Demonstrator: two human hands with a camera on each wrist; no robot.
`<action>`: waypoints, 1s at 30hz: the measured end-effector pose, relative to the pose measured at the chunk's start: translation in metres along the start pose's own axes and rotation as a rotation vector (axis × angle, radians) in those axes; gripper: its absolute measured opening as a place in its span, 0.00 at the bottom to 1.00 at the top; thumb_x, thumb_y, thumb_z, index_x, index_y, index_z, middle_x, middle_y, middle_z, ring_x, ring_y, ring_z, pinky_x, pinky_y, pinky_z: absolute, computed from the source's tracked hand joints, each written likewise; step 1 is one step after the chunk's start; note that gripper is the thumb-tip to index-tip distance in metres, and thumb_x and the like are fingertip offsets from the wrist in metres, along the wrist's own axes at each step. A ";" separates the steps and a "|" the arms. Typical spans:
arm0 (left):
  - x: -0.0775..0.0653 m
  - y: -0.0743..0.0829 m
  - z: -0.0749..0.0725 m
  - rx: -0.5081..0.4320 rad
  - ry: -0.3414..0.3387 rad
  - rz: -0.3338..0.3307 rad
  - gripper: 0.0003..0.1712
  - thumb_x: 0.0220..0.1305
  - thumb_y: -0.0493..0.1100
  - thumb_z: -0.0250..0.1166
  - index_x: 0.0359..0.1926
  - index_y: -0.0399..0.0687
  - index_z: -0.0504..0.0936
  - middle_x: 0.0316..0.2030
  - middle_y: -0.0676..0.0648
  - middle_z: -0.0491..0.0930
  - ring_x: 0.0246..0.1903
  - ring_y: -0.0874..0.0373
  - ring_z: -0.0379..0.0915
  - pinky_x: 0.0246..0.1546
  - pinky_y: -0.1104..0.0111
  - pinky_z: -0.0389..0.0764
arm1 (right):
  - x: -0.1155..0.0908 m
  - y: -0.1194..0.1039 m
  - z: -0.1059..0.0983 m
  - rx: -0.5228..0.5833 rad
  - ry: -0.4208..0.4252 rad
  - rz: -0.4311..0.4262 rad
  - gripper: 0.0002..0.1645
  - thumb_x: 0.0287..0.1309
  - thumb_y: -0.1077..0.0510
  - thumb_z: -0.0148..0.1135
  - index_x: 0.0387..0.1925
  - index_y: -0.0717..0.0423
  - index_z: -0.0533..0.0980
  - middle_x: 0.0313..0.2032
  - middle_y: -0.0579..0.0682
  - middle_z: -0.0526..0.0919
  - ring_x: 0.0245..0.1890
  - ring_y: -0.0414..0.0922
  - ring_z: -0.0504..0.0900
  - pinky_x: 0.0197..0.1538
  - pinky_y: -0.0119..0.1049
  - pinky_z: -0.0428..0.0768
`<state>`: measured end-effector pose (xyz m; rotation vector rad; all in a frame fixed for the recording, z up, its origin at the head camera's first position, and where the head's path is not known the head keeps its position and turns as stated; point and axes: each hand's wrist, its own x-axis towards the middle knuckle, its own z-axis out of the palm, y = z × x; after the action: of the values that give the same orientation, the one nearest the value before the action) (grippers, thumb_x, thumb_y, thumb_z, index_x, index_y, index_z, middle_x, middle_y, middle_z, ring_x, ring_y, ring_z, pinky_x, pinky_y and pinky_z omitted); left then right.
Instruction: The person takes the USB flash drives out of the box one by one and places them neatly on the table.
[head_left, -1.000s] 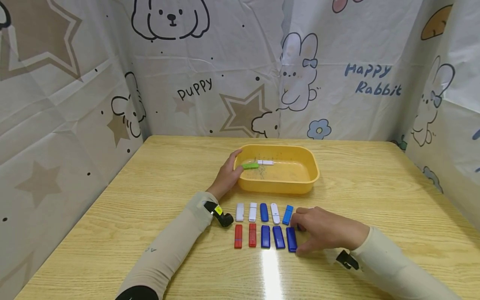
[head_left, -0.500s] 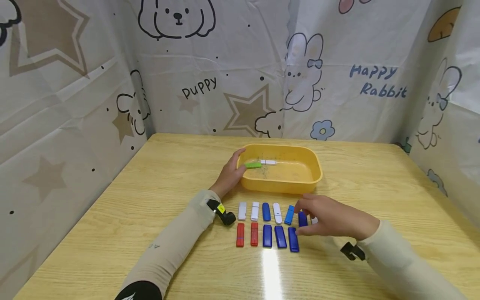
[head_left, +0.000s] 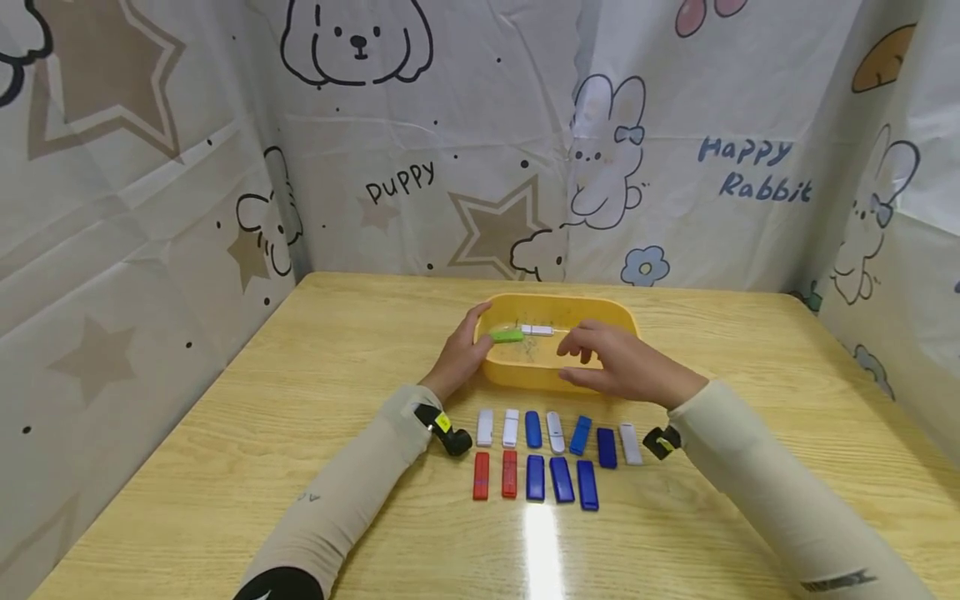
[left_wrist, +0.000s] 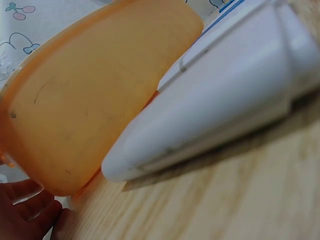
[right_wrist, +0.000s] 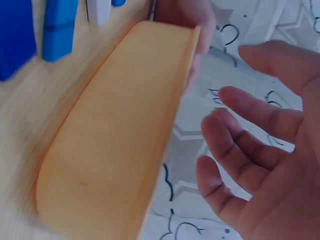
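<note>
My left hand (head_left: 457,357) holds the left end of a yellow plastic bin (head_left: 525,377), thumb at the near rim and fingers round the far corner. Inside the bin lie a green USB stick (head_left: 507,337) and a white USB stick (head_left: 537,331). Over the bin's right part hovers my right hand (head_left: 630,363), its fingers loosely bent and spread with nothing between them, as the right wrist view also shows. A large white stick (left_wrist: 210,100) fills much of the left wrist view, close to the bin's wall.
Two rows of USB sticks lie in front of the bin. White sticks (head_left: 485,427) and blue ones (head_left: 607,447) make up the back row; red sticks (head_left: 482,476) and dark blue ones (head_left: 588,485) the front row. Patterned cloth (head_left: 450,108) surrounds the wooden table (head_left: 360,333).
My right hand has left the right end of the stick rows, uncovering a dark blue and a white stick, and moved up over the bin. My left hand stays at the bin.
</note>
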<state>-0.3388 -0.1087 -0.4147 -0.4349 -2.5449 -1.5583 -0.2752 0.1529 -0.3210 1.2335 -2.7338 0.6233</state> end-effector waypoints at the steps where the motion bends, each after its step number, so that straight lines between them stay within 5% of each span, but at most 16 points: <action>1: 0.000 0.000 0.000 0.000 0.000 -0.001 0.34 0.66 0.39 0.49 0.73 0.52 0.55 0.72 0.45 0.56 0.68 0.52 0.55 0.69 0.56 0.55 | 0.006 0.002 0.001 -0.005 0.004 0.001 0.16 0.58 0.51 0.66 0.45 0.55 0.79 0.40 0.48 0.79 0.39 0.45 0.76 0.44 0.41 0.79; 16: 0.000 -0.001 0.001 0.007 0.015 -0.004 0.34 0.66 0.39 0.50 0.73 0.53 0.56 0.70 0.44 0.59 0.67 0.51 0.57 0.67 0.55 0.58 | 0.074 0.026 0.031 -0.014 -0.024 0.029 0.17 0.59 0.58 0.64 0.49 0.61 0.78 0.45 0.55 0.81 0.44 0.51 0.78 0.50 0.43 0.78; 30: -0.001 -0.003 0.001 0.013 0.020 0.020 0.34 0.65 0.40 0.50 0.73 0.52 0.57 0.70 0.44 0.60 0.67 0.50 0.58 0.67 0.55 0.58 | 0.099 0.037 0.062 -0.042 -0.030 0.046 0.19 0.55 0.63 0.65 0.50 0.65 0.77 0.49 0.57 0.81 0.52 0.54 0.77 0.59 0.46 0.72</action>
<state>-0.3385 -0.1091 -0.4178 -0.4406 -2.5267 -1.5301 -0.3631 0.0812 -0.3667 1.1838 -2.7922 0.5523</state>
